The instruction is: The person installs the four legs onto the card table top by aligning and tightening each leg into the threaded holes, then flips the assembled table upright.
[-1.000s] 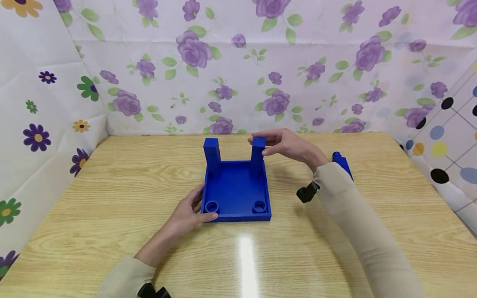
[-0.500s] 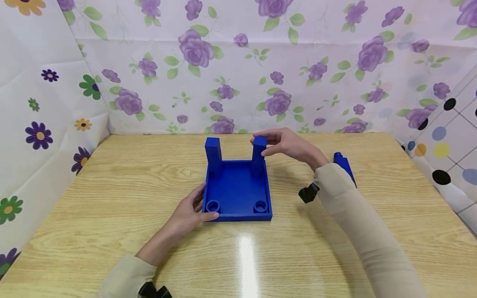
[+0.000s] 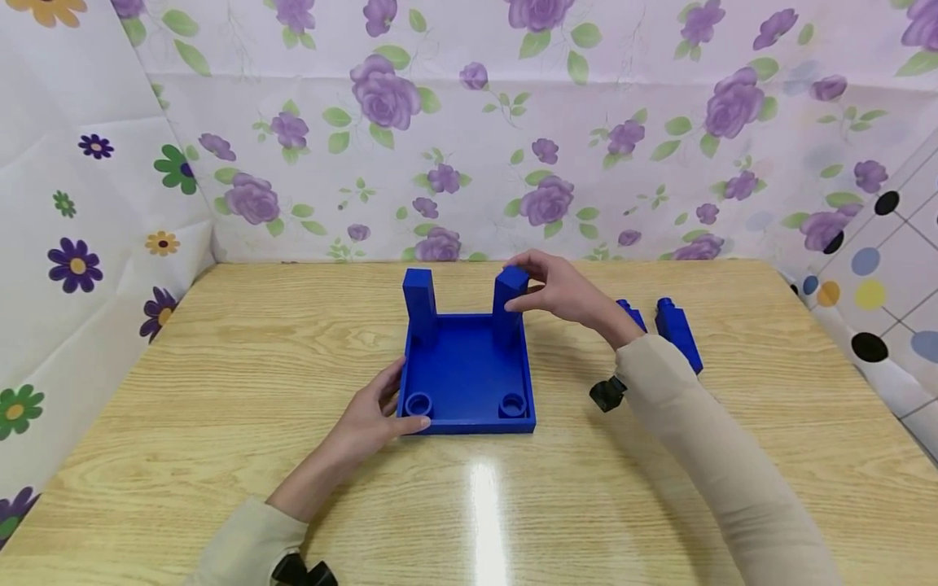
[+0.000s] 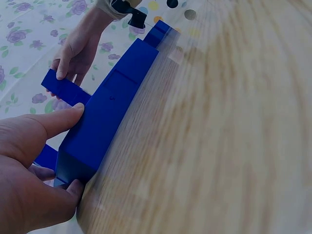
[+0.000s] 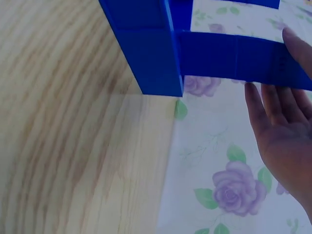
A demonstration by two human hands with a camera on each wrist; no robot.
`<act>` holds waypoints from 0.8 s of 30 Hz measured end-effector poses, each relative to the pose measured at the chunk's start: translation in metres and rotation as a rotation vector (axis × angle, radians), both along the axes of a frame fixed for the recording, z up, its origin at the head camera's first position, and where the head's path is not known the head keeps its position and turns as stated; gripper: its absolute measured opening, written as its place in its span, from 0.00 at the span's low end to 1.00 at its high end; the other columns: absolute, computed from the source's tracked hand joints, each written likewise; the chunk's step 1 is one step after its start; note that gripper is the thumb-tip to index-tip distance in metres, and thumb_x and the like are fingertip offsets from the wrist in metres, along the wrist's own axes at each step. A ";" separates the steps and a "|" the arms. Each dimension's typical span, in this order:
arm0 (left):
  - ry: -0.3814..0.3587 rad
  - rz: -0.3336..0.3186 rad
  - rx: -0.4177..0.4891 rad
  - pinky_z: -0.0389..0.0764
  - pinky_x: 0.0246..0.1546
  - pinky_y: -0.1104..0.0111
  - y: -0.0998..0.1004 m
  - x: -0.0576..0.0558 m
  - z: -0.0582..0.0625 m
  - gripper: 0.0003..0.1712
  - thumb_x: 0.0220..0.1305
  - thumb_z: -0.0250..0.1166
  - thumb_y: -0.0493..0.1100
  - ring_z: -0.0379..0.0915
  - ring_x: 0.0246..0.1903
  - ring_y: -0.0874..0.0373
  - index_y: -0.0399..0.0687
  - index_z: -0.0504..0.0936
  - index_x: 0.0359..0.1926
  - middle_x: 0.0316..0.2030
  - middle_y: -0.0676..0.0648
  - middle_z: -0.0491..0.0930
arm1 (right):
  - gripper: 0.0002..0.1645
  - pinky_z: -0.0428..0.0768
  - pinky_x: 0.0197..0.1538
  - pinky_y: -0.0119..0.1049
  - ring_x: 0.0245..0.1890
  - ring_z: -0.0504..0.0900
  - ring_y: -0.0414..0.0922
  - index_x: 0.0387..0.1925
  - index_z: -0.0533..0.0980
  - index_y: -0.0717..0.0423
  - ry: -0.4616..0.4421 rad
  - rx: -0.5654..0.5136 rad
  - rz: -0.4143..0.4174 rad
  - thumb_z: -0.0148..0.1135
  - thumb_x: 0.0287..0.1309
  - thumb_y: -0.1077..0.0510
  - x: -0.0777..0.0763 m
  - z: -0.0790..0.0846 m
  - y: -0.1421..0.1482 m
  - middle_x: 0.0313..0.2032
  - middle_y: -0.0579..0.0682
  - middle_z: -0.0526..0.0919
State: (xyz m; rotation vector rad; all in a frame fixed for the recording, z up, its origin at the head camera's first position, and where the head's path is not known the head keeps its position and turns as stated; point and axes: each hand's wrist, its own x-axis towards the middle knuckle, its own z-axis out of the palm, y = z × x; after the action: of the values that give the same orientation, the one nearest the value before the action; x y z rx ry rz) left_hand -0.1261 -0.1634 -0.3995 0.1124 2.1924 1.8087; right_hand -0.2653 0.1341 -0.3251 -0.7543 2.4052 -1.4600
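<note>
Your left hand is gripping the near corner of the blue tray sitting on the worktop. Your right hand is pinching its far right post.

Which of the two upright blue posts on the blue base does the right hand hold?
The right post, at the far right corner: the right hand grips its top. The left post stands untouched.

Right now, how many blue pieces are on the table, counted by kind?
Blue square base: 1
Blue legs standing in the base: 2
Loose blue legs lying on the table: 2
Total: 5
</note>
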 end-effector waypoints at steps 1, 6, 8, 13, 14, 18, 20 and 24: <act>0.001 0.000 0.000 0.59 0.66 0.53 0.000 0.000 0.000 0.55 0.55 0.72 0.34 0.46 0.70 0.40 0.42 0.46 0.76 0.72 0.35 0.50 | 0.32 0.73 0.60 0.45 0.56 0.74 0.50 0.58 0.69 0.62 0.018 0.001 -0.009 0.71 0.54 0.61 0.001 -0.001 -0.001 0.54 0.56 0.75; 0.012 -0.010 0.007 0.57 0.67 0.53 -0.001 0.000 0.000 0.55 0.56 0.71 0.34 0.47 0.70 0.40 0.41 0.45 0.76 0.72 0.34 0.51 | 0.31 0.75 0.56 0.44 0.49 0.76 0.50 0.53 0.70 0.61 0.083 0.034 -0.100 0.74 0.51 0.58 0.006 -0.003 -0.008 0.47 0.56 0.76; 0.014 -0.016 0.013 0.57 0.67 0.53 -0.002 0.000 0.001 0.55 0.56 0.71 0.34 0.47 0.70 0.40 0.41 0.45 0.76 0.72 0.34 0.51 | 0.31 0.77 0.51 0.44 0.48 0.76 0.49 0.51 0.70 0.60 0.102 0.055 -0.151 0.75 0.50 0.55 0.008 -0.005 -0.010 0.46 0.55 0.76; 0.020 -0.024 0.016 0.56 0.67 0.53 -0.002 0.000 0.002 0.55 0.57 0.71 0.35 0.46 0.70 0.40 0.41 0.44 0.76 0.72 0.34 0.50 | 0.32 0.79 0.43 0.43 0.46 0.78 0.49 0.48 0.69 0.58 0.158 0.083 -0.256 0.76 0.48 0.51 0.013 -0.009 -0.015 0.45 0.55 0.78; 0.021 -0.024 0.016 0.56 0.67 0.53 -0.002 0.000 0.002 0.55 0.57 0.71 0.35 0.46 0.70 0.40 0.41 0.44 0.76 0.72 0.34 0.50 | 0.32 0.79 0.42 0.43 0.45 0.78 0.49 0.48 0.69 0.59 0.168 0.085 -0.273 0.77 0.48 0.50 0.013 -0.010 -0.016 0.45 0.55 0.78; 0.021 -0.023 0.019 0.57 0.67 0.54 -0.002 0.000 0.001 0.55 0.57 0.71 0.34 0.46 0.70 0.40 0.41 0.44 0.76 0.72 0.34 0.50 | 0.31 0.80 0.42 0.44 0.43 0.79 0.50 0.44 0.69 0.59 0.200 0.085 -0.330 0.77 0.47 0.50 0.017 -0.012 -0.022 0.42 0.56 0.79; 0.021 -0.020 0.018 0.58 0.67 0.54 -0.002 -0.001 0.001 0.55 0.56 0.71 0.33 0.46 0.70 0.40 0.40 0.44 0.76 0.72 0.34 0.50 | 0.31 0.81 0.42 0.44 0.41 0.79 0.50 0.43 0.68 0.59 0.219 0.081 -0.347 0.78 0.46 0.50 0.019 -0.013 -0.024 0.40 0.57 0.80; 0.020 -0.018 0.010 0.58 0.66 0.53 -0.002 0.000 0.001 0.55 0.56 0.71 0.33 0.46 0.70 0.39 0.40 0.45 0.76 0.72 0.34 0.49 | 0.30 0.80 0.43 0.45 0.39 0.80 0.51 0.42 0.68 0.61 0.254 0.066 -0.370 0.78 0.46 0.52 0.022 -0.014 -0.027 0.38 0.58 0.80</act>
State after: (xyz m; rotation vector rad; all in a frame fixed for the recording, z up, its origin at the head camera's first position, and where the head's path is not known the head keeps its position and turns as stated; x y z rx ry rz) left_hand -0.1264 -0.1651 -0.3983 0.1526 2.1890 1.8171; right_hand -0.2433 0.1074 -0.3393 -0.5263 2.8954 -1.4754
